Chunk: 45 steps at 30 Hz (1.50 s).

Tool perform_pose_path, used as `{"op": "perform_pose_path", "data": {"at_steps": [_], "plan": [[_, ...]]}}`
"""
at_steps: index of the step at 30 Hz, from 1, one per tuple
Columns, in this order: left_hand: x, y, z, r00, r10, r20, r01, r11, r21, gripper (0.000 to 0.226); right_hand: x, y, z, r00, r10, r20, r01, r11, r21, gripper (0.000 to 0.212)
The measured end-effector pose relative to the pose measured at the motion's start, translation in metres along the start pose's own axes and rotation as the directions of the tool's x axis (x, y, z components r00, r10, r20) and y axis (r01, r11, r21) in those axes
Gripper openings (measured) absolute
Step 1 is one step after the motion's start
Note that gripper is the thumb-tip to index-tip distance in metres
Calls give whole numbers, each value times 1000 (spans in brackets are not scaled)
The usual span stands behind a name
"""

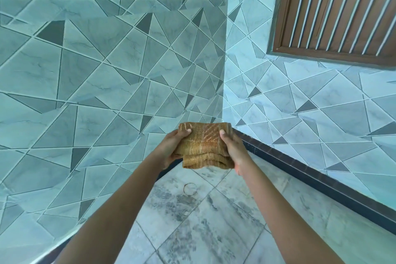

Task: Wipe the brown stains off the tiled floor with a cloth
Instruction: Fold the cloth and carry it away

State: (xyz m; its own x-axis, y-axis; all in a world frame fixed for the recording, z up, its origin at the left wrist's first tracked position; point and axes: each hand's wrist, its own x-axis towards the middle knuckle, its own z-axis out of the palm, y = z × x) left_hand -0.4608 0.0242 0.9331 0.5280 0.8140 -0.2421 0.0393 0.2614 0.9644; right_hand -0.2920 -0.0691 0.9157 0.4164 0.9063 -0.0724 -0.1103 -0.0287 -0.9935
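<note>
A folded brown-orange cloth (205, 144) is held in the air in front of me, above the floor near the room's corner. My left hand (171, 146) grips its left edge with the thumb on top. My right hand (232, 148) grips its right edge the same way. Below the cloth, a thin brown ring-shaped stain (189, 188) marks the pale marbled floor tiles (203, 231). Grey smudges spread across the tiles around it.
Two walls of teal geometric tiles (96, 92) meet in a corner (224, 92) straight ahead. A dark skirting strip (310, 180) runs along the right wall's base. A brown wooden window frame with metal bars (338, 10) sits at the upper right.
</note>
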Motion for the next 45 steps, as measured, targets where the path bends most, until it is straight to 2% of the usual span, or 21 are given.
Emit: {"op": "perform_pose_path", "data": {"at_steps": [2, 4, 6, 8, 11, 13, 16, 18, 20, 24, 28, 31, 36, 39, 45], "plan": [[3, -14, 3, 995, -93, 33, 96, 993, -72, 36, 0, 8, -2, 998, 61, -35, -58, 995, 85, 29], [4, -26, 6, 981, -164, 102, 176, 978, -114, 51, -3, 16, -7, 991, 132, -5, -130, 984, 122, 45], [7, -34, 8, 973, -172, 154, 193, 972, -134, 68, -5, 22, -13, 985, 158, 65, -165, 977, 132, 59], [8, -41, 11, 965, -155, 212, 187, 973, -138, 70, -2, 27, -19, 980, 187, 68, -195, 969, 152, 70], [8, -44, 18, 949, -176, 260, 214, 969, -126, 56, 5, 32, -30, 979, 195, 54, -202, 961, 187, 56], [12, -42, 19, 951, -187, 245, 218, 970, -106, 56, 8, 35, -36, 977, 203, 70, -213, 957, 197, 49], [22, -38, 21, 963, -214, 164, 228, 971, -72, 64, 11, 36, -40, 971, 221, 94, -236, 952, 195, 60], [27, -37, 23, 961, -231, 150, 244, 967, -75, 66, 13, 37, -42, 969, 233, 77, -243, 953, 180, 53], [33, -38, 26, 955, -238, 178, 255, 963, -84, 63, 15, 36, -43, 969, 245, 41, -249, 949, 192, 38], [47, -36, 33, 940, -201, 274, 225, 973, -58, 58, 15, 34, -48, 970, 239, -39, -227, 954, 198, 28], [66, -32, 37, 917, -197, 347, 211, 977, -3, 66, 11, 39, -48, 956, 249, -156, -207, 947, 248, 29], [79, -31, 43, 897, -209, 390, 208, 977, 47, 59, 2, 41, -51, 935, 248, -255, -173, 943, 283, 32], [76, -35, 93, 836, -229, 499, 186, 973, 135, 44, -41, 41, -77, 863, 210, -461, -61, 947, 316, 41], [59, -45, 140, 788, -230, 572, 163, 973, 167, 33, -84, 43, -104, 791, 182, -584, 12, 950, 313, 44], [-14, -77, 249, 644, -250, 723, 106, 965, 239, 26, -205, 50, -157, 578, 124, -806, 160, 952, 261, 38]]}}
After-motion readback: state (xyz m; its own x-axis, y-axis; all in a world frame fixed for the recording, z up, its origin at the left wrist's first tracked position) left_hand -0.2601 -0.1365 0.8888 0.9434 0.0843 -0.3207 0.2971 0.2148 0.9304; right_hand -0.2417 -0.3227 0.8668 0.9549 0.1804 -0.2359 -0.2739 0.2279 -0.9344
